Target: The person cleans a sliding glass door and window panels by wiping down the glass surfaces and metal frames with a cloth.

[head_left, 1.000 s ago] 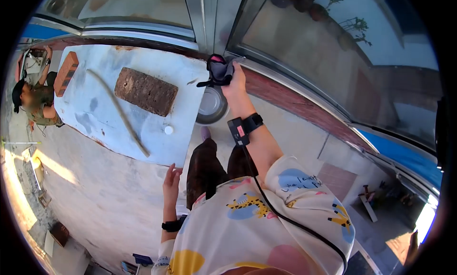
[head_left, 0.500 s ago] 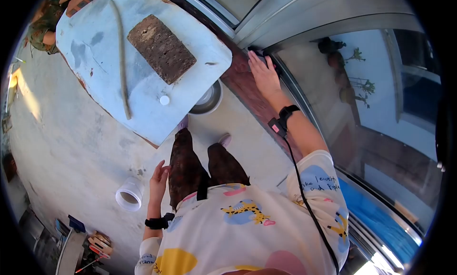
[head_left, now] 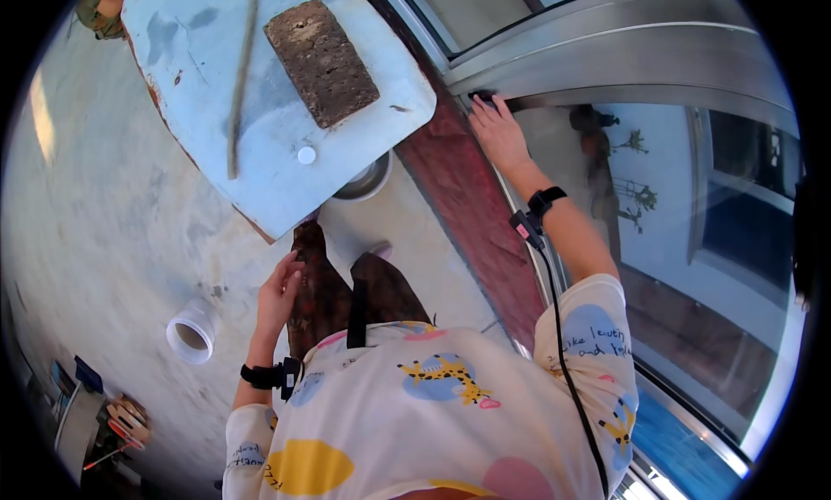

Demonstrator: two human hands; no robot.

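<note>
My right hand [head_left: 502, 138] reaches to the lower corner of the metal window frame [head_left: 554, 77]. Its fingers press on a small black object [head_left: 483, 95], mostly covered, whose kind I cannot make out. My left hand [head_left: 279, 285] hangs beside my left leg, fingers loosely curled and apart, holding nothing. A pale blue, worn tabletop [head_left: 277, 167] stands ahead. On it lie a rough dark brick-like block [head_left: 322, 63], a long thin grey-green stick or hose [head_left: 242, 84] and a round white cap [head_left: 306, 155].
A metal basin [head_left: 370, 181] is partly under the table's edge. To the left, a white bucket [head_left: 191, 331] stands on the concrete floor [head_left: 112, 232]. A dark red ledge [head_left: 463, 184] runs below the glass. Another person [head_left: 102, 11] shows at upper left.
My view has shifted, so the table sits higher and the window frame shows more. My right hand stays at the frame corner, its fingers slightly changed. My left hand still hangs by my leg.
</note>
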